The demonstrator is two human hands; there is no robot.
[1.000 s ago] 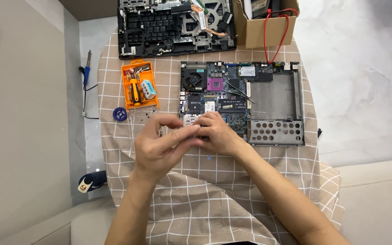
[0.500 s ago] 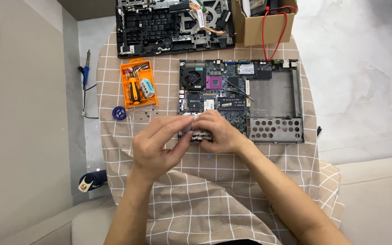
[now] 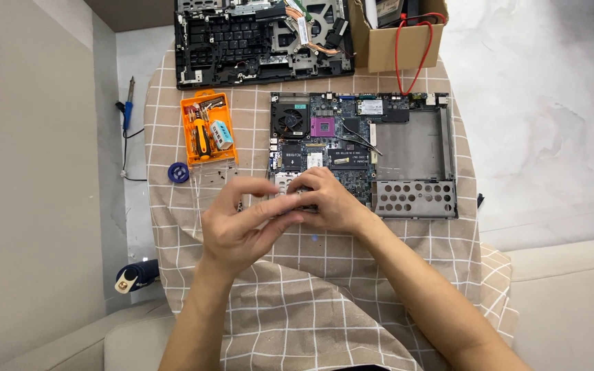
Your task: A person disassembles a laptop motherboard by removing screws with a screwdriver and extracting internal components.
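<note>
A small tabletop (image 3: 173,227) draped in a beige checked cloth (image 3: 311,309) carries the whole job. At its far edge lies a stripped laptop base (image 3: 262,41) beside a cardboard box (image 3: 386,48) with a red wire looping out. Nearer sits the open laptop chassis with its motherboard (image 3: 362,154), fan and purple socket showing. An orange screwdriver kit (image 3: 207,128) rests to its left.

Both hands meet at the board's near-left corner. The left hand (image 3: 238,230) and right hand (image 3: 328,203) are closed, fingertips pinched on a small metal part (image 3: 291,204), mostly hidden between them.

The likely risk is a slip: the part could drop into the cloth folds and vanish, or scrape the exposed board components just behind the fingers.
</note>
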